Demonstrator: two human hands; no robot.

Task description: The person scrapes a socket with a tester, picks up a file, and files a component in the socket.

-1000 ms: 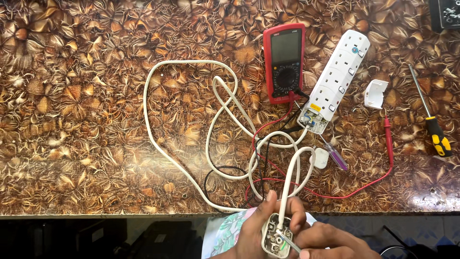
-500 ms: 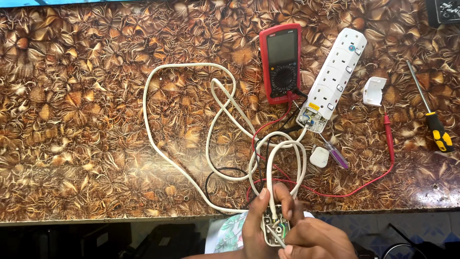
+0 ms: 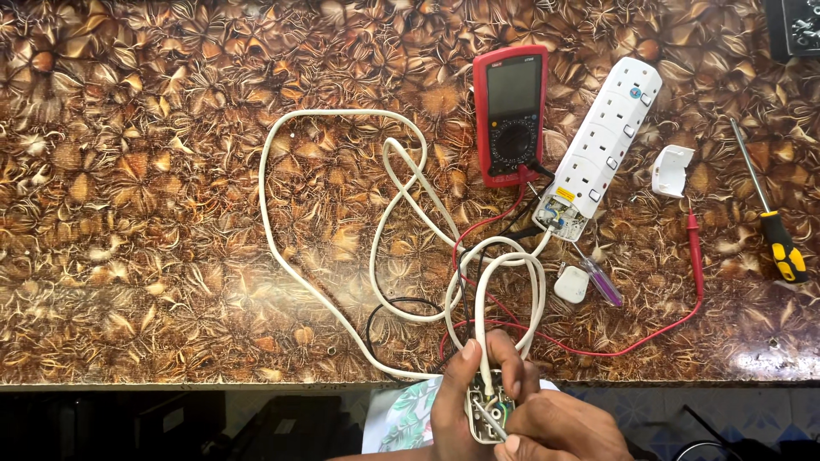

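At the bottom edge, my left hand (image 3: 465, 397) grips an opened white plug (image 3: 485, 416) whose inner wiring shows. My right hand (image 3: 559, 429) holds a thin metal tool (image 3: 490, 419) with its tip inside the plug. A long white cable (image 3: 342, 222) loops over the patterned brown table (image 3: 154, 213) from the plug up to a white power strip (image 3: 602, 145), whose near end is open. A red multimeter (image 3: 511, 113) lies beside the strip, with a red probe lead (image 3: 694, 248) and a black lead trailing toward the table's front edge.
A white plug cover (image 3: 571, 283) and a small purple-handled screwdriver (image 3: 600, 280) lie near the strip's open end. Another white cap (image 3: 671, 169) lies to the right. A yellow-and-black screwdriver (image 3: 773, 229) rests at the far right. A dark box (image 3: 793, 26) sits in the top right corner.
My hands and the plug have stayed at the table's front edge, with the right hand's tool tip shifting slightly inside the plug. The view drifted a little.
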